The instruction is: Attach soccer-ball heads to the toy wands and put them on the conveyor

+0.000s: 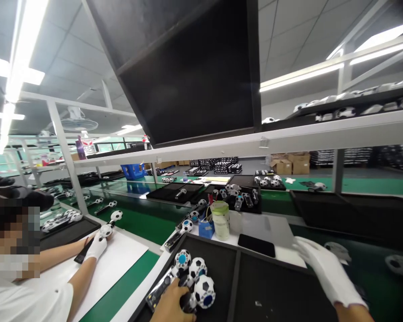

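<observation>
We're watching from above a busy assembly line, and the action is centring on a shallow black tray with raised edges (218, 249). Inside it, the bare left hand (170, 307) is clenching around a cluster of white-and-black football-patterned balls with blue patches (204, 291), and a slim black-and-clear handle (161, 286) is poking out beside them. The hand is probably wrapping in close because round heads like these would otherwise be rolling apart, and the tray's raised edges seem to be there to hold them in.

Just past the tray's right corner, the right hand (329, 273), in a white fabric glove, is staying open, with its fingers spreading out and grasping nothing.

Beyond the tray's far edge, a white worktop (278, 235) is carrying a black smartphone (256, 245), a pale lidded jar (220, 219) and a small blue box (206, 229), all sitting within easy reach, it seems.

Left of the tray, a co-worker's white-gloved hand (96, 247) is holding another ball-topped piece over a white sheet (114, 273), keeping that work on its own clean surface.
</observation>
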Action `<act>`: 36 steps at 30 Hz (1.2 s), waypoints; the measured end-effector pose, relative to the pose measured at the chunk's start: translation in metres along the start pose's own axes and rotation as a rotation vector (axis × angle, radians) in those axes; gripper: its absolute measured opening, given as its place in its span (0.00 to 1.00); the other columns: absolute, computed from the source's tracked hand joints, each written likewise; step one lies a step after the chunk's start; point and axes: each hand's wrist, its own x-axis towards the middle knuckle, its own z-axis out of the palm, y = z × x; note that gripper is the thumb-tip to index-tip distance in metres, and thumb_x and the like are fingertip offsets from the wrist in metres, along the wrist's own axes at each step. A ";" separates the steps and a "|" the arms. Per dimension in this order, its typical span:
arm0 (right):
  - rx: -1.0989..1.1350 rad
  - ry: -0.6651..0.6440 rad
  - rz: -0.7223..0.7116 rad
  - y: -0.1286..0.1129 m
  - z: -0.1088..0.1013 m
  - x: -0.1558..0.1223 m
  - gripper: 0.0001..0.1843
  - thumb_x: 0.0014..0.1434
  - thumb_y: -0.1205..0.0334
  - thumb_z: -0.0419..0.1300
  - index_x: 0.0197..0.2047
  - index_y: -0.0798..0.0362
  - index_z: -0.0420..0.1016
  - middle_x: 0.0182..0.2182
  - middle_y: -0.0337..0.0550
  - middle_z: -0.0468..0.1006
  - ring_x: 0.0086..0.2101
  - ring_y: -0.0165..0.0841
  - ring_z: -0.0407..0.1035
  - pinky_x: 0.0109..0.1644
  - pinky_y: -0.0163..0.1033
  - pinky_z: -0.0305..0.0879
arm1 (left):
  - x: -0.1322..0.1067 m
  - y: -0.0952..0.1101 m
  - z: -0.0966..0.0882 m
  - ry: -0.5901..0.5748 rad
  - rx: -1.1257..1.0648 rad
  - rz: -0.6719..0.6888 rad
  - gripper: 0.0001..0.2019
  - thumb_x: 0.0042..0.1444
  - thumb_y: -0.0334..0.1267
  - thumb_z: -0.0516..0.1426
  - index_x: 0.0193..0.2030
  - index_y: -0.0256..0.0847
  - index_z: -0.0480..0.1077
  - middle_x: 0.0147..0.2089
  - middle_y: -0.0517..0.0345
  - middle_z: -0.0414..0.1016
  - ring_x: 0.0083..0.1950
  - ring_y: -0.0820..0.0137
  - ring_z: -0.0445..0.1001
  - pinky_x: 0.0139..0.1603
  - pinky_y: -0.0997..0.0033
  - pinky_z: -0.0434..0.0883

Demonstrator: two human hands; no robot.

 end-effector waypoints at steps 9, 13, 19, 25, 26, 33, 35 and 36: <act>0.681 -0.813 0.303 -0.075 0.078 -0.064 0.29 0.51 0.44 0.63 0.50 0.54 0.72 0.54 0.52 0.69 0.46 0.42 0.70 0.45 0.44 0.68 | 0.010 0.123 -0.013 -0.013 -1.182 0.065 0.32 0.31 0.48 0.69 0.44 0.35 0.72 0.45 0.44 0.77 0.50 0.49 0.72 0.53 0.56 0.69; 0.944 -0.864 0.486 -0.087 0.091 -0.069 0.27 0.55 0.47 0.60 0.49 0.61 0.74 0.44 0.53 0.76 0.45 0.38 0.70 0.47 0.37 0.67 | 0.017 0.170 -0.015 -0.045 -1.406 0.106 0.28 0.32 0.49 0.70 0.40 0.35 0.73 0.40 0.46 0.79 0.48 0.49 0.74 0.51 0.56 0.70; 0.909 -0.516 0.610 -0.076 0.092 -0.052 0.12 0.50 0.61 0.64 0.33 0.65 0.76 0.25 0.46 0.76 0.27 0.31 0.71 0.37 0.35 0.70 | 0.041 0.172 -0.018 -0.003 -1.538 0.121 0.24 0.34 0.38 0.70 0.40 0.34 0.74 0.41 0.49 0.79 0.45 0.57 0.76 0.48 0.65 0.72; 0.883 -0.343 0.603 -0.073 0.096 -0.048 0.18 0.49 0.57 0.68 0.38 0.63 0.74 0.33 0.48 0.77 0.32 0.33 0.74 0.39 0.35 0.73 | 0.044 0.169 -0.015 -0.087 -1.384 0.039 0.21 0.38 0.50 0.69 0.28 0.32 0.73 0.24 0.53 0.75 0.25 0.69 0.73 0.28 0.73 0.72; 0.886 -0.346 0.589 -0.072 0.096 -0.049 0.20 0.49 0.55 0.68 0.38 0.63 0.74 0.32 0.47 0.77 0.30 0.32 0.73 0.38 0.35 0.73 | 0.041 0.172 -0.013 -0.117 -1.360 0.058 0.22 0.40 0.53 0.67 0.27 0.32 0.72 0.22 0.54 0.73 0.23 0.69 0.72 0.27 0.73 0.71; 0.750 -0.578 0.388 -0.083 0.094 -0.060 0.20 0.50 0.48 0.65 0.29 0.59 0.71 0.20 0.39 0.70 0.19 0.29 0.66 0.25 0.35 0.67 | 0.028 0.183 -0.009 -0.157 -1.337 0.080 0.27 0.40 0.62 0.63 0.29 0.35 0.70 0.20 0.55 0.73 0.19 0.67 0.71 0.19 0.71 0.69; 0.571 -0.571 0.238 -0.088 0.090 -0.060 0.19 0.47 0.49 0.67 0.27 0.58 0.71 0.20 0.41 0.72 0.21 0.32 0.68 0.27 0.38 0.69 | 0.028 0.181 -0.008 -0.196 -1.359 0.124 0.28 0.40 0.62 0.63 0.29 0.34 0.70 0.21 0.53 0.74 0.20 0.65 0.73 0.20 0.71 0.70; 0.489 -0.538 0.153 -0.090 0.087 -0.060 0.19 0.44 0.50 0.69 0.28 0.58 0.72 0.22 0.43 0.74 0.24 0.35 0.70 0.30 0.39 0.70 | 0.029 0.178 -0.007 -0.214 -1.378 0.142 0.28 0.40 0.63 0.62 0.29 0.34 0.71 0.22 0.52 0.75 0.21 0.64 0.74 0.21 0.70 0.71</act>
